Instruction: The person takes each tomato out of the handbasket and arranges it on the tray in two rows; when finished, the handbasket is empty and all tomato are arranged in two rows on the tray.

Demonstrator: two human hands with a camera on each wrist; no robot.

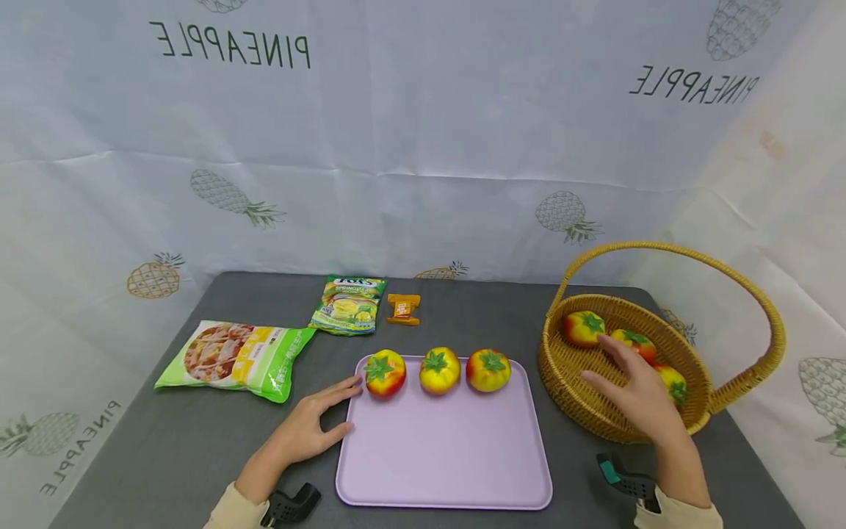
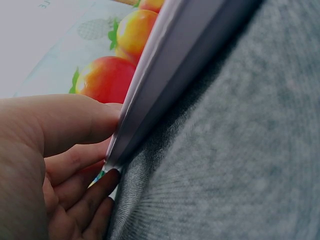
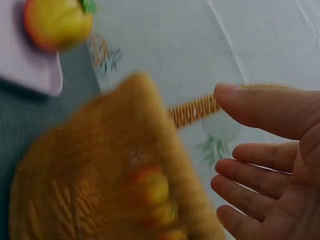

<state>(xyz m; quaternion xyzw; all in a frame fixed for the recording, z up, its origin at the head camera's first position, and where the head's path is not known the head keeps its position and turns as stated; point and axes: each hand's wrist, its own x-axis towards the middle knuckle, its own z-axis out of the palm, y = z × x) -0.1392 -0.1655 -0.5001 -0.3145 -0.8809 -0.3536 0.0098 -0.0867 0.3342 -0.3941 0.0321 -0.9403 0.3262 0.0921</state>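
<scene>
My left hand (image 1: pixel 307 430) rests at the left edge of a lilac tray (image 1: pixel 443 448), its thumb and fingertips against the rim. Along the tray's far side sit three red-and-yellow persimmons with green leafy tops: a left one (image 1: pixel 385 373), a middle one (image 1: pixel 439 370) and a right one (image 1: pixel 488 370). Over the wicker basket (image 1: pixel 562 382) hovers my right hand (image 1: pixel 637 389), fingers spread and nothing held. Three more persimmons lie inside the basket: one at the back left (image 1: pixel 584 328), one partly behind the hand (image 1: pixel 633 342) and one at the right (image 1: pixel 673 383).
A green-and-white food bag (image 1: pixel 234 356) lies left of the tray. Behind the tray are a green snack packet (image 1: pixel 349 305) and a small orange wrapped snack (image 1: pixel 403 308). The basket's tall handle (image 1: pixel 681 251) arches over its right part. A pineapple-print cloth (image 1: pixel 423 147) hangs behind the dark table.
</scene>
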